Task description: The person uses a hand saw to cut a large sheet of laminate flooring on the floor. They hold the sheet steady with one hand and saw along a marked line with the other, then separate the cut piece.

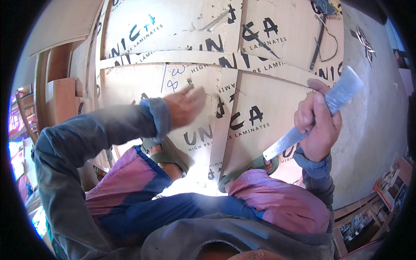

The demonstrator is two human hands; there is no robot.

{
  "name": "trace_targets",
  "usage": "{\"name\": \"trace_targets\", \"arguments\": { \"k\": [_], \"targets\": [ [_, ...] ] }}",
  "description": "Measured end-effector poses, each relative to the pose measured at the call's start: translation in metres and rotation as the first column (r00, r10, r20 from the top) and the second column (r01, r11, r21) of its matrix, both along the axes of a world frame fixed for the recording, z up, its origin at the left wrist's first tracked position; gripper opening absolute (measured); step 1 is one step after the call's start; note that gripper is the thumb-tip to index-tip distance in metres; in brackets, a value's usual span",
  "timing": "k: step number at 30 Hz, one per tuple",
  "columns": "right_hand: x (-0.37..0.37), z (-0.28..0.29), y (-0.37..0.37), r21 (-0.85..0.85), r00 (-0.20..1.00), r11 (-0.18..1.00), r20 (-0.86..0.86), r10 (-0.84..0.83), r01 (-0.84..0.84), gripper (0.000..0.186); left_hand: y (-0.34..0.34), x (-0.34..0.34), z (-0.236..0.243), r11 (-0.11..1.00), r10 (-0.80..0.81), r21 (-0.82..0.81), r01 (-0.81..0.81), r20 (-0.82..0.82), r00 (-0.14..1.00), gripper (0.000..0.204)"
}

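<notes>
My right hand (318, 123) is closed around a long flat metal scraper (344, 93), which slants with its wide end up to the right and its narrow end toward my foot. Over the pale printed laminate panel (143, 84), my left hand (184, 106) is slightly blurred, with fingers stretched out and nothing visible in them. Flat wooden strips (173, 57) run across and along the panel. A small dark spot shows on the panel just beyond my left fingertips; I cannot make out what it is.
A thin dark rod (262, 42) lies on the panel's far part. Farther right are a black bar (318, 43) and a looped cord (334, 50). Wooden boards (60, 102) stand at the left. Odds and ends fill a wooden box (359, 227) at lower right. My sandalled feet stand on the panel.
</notes>
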State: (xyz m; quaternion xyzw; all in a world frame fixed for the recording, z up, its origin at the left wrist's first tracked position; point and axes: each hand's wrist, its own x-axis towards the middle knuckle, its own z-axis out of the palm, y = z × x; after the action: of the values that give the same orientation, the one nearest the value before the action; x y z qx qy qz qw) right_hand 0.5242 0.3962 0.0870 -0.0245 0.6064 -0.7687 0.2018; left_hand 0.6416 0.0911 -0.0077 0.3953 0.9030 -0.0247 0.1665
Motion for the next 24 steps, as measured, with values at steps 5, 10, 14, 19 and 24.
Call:
{"name": "trace_targets", "arguments": {
  "k": [5,10,14,19,24],
  "targets": [
    [-0.014,-0.033,-0.006,-0.022,0.982,1.0,0.187,-0.012,0.017,0.029,-0.04,-0.065,-0.012,0.955,0.297,0.057,-0.292,-0.206,0.932,0.063],
    [-0.015,-0.073,0.01,-0.025,0.937,0.992,0.332,-0.11,0.125,0.029,-0.021,-0.11,-0.053,0.855,0.412,0.378,-0.354,-0.082,0.908,0.052],
    [-0.008,-0.08,0.022,0.077,0.914,0.975,0.341,-0.221,0.207,0.026,-0.011,-0.103,-0.07,0.81,0.494,0.445,-0.381,-0.167,0.853,0.045],
    [-0.007,-0.092,0.031,0.126,0.91,0.967,0.33,-0.252,0.222,0.026,-0.007,-0.1,-0.075,0.804,0.495,0.479,-0.354,-0.207,0.844,0.039],
    [-0.012,-0.085,0.017,0.093,0.932,0.974,0.284,-0.225,0.207,0.025,-0.015,-0.098,-0.082,0.72,0.553,0.586,-0.373,-0.159,0.818,0.04]
  ]
}}
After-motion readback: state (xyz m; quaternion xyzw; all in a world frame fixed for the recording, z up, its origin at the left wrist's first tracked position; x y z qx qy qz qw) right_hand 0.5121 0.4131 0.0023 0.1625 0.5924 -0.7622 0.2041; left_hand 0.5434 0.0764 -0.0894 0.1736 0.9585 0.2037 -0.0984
